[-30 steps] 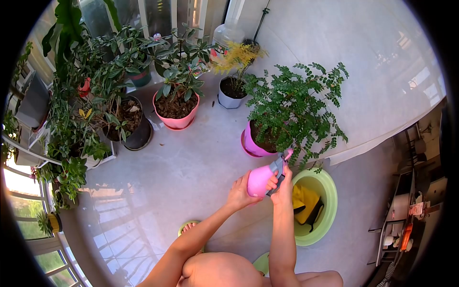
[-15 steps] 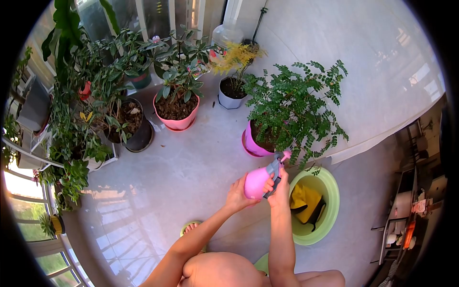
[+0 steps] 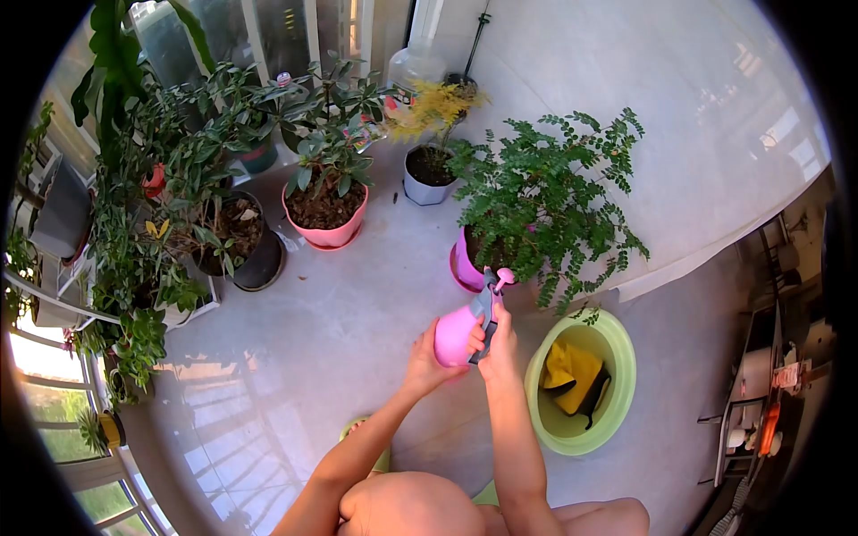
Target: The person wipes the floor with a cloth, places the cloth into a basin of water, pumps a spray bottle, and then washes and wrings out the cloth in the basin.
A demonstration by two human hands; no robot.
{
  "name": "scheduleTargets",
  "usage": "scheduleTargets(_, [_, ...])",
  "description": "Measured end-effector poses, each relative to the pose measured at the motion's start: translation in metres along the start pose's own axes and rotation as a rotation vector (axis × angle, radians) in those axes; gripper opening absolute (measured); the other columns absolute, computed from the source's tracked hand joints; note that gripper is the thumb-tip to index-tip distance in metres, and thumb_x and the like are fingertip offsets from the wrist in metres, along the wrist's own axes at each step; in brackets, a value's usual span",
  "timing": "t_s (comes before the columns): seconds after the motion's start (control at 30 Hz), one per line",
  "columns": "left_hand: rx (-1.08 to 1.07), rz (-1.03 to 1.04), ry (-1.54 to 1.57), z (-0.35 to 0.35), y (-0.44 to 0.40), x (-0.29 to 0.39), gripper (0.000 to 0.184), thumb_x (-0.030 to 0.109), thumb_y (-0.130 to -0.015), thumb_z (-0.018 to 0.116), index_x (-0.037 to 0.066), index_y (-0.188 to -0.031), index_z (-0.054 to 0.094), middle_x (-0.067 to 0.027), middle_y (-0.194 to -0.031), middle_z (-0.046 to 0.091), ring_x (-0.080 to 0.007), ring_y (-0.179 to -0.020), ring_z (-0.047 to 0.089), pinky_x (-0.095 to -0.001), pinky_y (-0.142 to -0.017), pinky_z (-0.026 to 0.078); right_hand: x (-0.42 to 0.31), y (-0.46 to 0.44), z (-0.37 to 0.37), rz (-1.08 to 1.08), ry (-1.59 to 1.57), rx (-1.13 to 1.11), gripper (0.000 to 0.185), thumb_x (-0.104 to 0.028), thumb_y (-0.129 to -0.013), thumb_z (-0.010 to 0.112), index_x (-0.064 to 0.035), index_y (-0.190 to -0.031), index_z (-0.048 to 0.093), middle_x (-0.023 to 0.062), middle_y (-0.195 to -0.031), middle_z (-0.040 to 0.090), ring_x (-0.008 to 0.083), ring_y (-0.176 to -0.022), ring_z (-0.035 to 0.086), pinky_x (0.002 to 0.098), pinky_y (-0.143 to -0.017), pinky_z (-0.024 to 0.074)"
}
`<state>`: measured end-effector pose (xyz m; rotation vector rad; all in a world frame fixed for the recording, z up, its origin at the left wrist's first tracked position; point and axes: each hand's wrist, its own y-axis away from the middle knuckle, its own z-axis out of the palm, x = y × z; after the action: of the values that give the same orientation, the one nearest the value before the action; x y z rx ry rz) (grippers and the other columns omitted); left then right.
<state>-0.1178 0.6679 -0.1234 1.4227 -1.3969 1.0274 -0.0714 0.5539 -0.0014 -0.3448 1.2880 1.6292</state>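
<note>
A pink spray bottle point(image 3: 454, 334) is held near the middle of the frame, tilted so that its grey head point(image 3: 486, 304) and pink nozzle point(image 3: 506, 277) are pointed toward the upper right. Its lower end is cupped by the left hand point(image 3: 424, 363), whose fingers are curled against the side. The grey handle is gripped by the right hand point(image 3: 496, 344), with the fingers wrapped around it; whether the trigger is being squeezed cannot be told.

Just above the nozzle, a leafy green plant point(image 3: 559, 201) is set in a magenta pot point(image 3: 465, 261), by which the centre right of the frame is partly filled. To the right of the right hand, and apart from it, a light green bucket point(image 3: 625, 375) is seen on the floor point(image 3: 357, 313), with a yellow and black cloth point(image 3: 574, 373) lying inside.

In the upper middle, a pale pot point(image 3: 429, 189) is topped by a yellowish plant point(image 3: 438, 109). Farther left, a pink pot point(image 3: 329, 236) and a black pot point(image 3: 261, 257) are placed side by side, both filled with soil. At the bottom of the frame, a green slipper point(image 3: 382, 459) is partly hidden by the left forearm.
</note>
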Motion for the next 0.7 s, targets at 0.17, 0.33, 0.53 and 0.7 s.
scheduleTargets(0.17, [0.052, 0.021, -0.037, -0.01, -0.011, 0.0, 0.112, 0.031, -0.049, 0.088, 0.004, -0.141, 0.03, -0.0203, -0.124, 0.05, -0.037, -0.112, 0.049, -0.0442, -0.097, 0.04, -0.002, -0.009, 0.014, -0.009, 0.007, -0.016, 0.04, -0.049, -0.088, 0.048, -0.0103, -0.077, 0.049, -0.001, -0.055, 0.04, 0.0106, -0.043, 0.036, 0.0268, -0.044, 0.0295])
scheduleTargets(0.33, [0.08, 0.027, -0.046, -0.016, -0.021, 0.004, 0.11, 0.031, -0.048, 0.088, 0.004, -0.14, 0.032, -0.0201, -0.123, 0.05, -0.0367, -0.111, 0.049, -0.0439, -0.098, 0.039, -0.007, -0.015, 0.023, -0.023, -0.01, -0.035, 0.04, -0.048, -0.088, 0.051, -0.0091, -0.079, 0.047, 0.0001, -0.053, 0.041, 0.0112, -0.042, 0.036, 0.0281, -0.042, 0.0313])
scheduleTargets(0.53, [0.074, -0.02, -0.081, -0.022, -0.026, 0.008, 0.112, 0.032, -0.049, 0.087, 0.004, -0.141, 0.031, -0.0196, -0.125, 0.049, -0.0364, -0.114, 0.047, -0.0439, -0.099, 0.039, -0.008, -0.021, 0.029, -0.02, 0.008, -0.042, 0.041, -0.05, -0.089, 0.049, -0.0102, -0.077, 0.048, -0.0009, -0.054, 0.039, 0.0106, -0.044, 0.036, 0.0266, -0.044, 0.0289])
scheduleTargets(0.7, [0.073, -0.036, -0.075, -0.024, -0.027, 0.005, 0.112, 0.032, -0.05, 0.087, 0.005, -0.142, 0.029, -0.0194, -0.127, 0.048, -0.0364, -0.116, 0.046, -0.0443, -0.1, 0.038, -0.007, -0.024, 0.03, 0.001, -0.013, -0.061, 0.04, -0.048, -0.088, 0.051, -0.0086, -0.08, 0.047, 0.0004, -0.054, 0.041, 0.0111, -0.042, 0.036, 0.0276, -0.043, 0.031])
